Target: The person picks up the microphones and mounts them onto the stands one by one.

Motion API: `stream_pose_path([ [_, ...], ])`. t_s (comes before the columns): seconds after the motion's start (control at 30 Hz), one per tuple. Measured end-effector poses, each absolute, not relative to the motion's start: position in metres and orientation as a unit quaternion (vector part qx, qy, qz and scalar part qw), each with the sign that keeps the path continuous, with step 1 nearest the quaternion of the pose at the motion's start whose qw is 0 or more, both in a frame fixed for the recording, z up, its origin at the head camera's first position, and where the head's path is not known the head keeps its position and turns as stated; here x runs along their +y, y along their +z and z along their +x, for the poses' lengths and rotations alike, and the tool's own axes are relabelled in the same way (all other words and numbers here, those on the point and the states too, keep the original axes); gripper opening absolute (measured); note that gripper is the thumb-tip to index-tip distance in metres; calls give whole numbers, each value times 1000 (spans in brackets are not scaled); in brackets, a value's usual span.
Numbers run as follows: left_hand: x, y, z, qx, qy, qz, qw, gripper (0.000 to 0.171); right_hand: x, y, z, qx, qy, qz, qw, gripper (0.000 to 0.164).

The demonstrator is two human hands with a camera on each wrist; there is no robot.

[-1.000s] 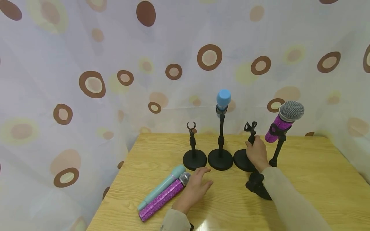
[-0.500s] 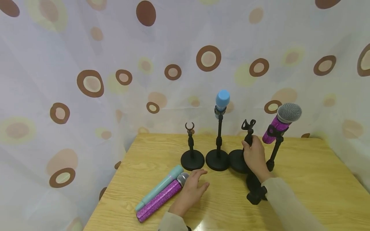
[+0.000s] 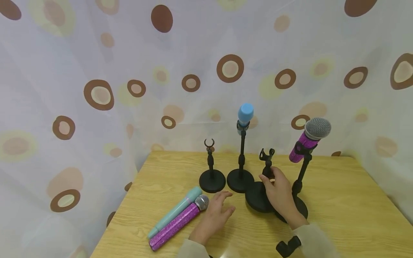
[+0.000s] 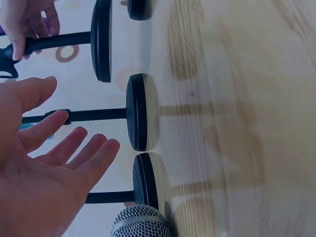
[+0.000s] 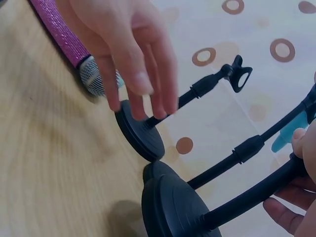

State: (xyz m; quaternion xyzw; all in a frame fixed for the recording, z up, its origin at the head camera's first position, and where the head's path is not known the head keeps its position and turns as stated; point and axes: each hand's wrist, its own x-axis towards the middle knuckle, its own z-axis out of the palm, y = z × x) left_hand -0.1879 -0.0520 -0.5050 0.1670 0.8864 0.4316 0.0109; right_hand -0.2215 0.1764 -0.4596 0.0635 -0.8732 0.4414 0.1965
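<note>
My right hand grips the pole of a short black microphone stand, its clip holding nothing. In the left wrist view that stand's round base hangs off the tabletop. My left hand hovers with loosely spread fingers, holding nothing, beside the head of a glittery purple microphone. A teal microphone lies along that one on the table. Behind are another short stand with a bare clip and a taller stand carrying a blue microphone.
At the right, a stand carries a second purple microphone, its base partly hidden behind my right hand. The wooden table meets a spotted cloth backdrop. A black device sits at my right wrist.
My right hand has brought the short stand out of the row, toward me and slightly left. My left hand stays nearly still. The head view has shifted slightly.
</note>
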Motion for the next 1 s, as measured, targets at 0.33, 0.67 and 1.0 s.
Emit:
stream_pose_path([
  [0.33, -26, -509, -176, 896, 390, 201, 69, 64, 156, -475, -183, -876, 442, 74, 177, 26],
  [0.67, -17, -521, -149, 933, 251, 243, 87, 75, 142, -491, -154, -868, 468, 57, 153, 26],
  [1.0, -21, -521, -139, 930, 232, 264, 107, 67, 155, -508, -137, -904, 426, 43, 2, 37],
])
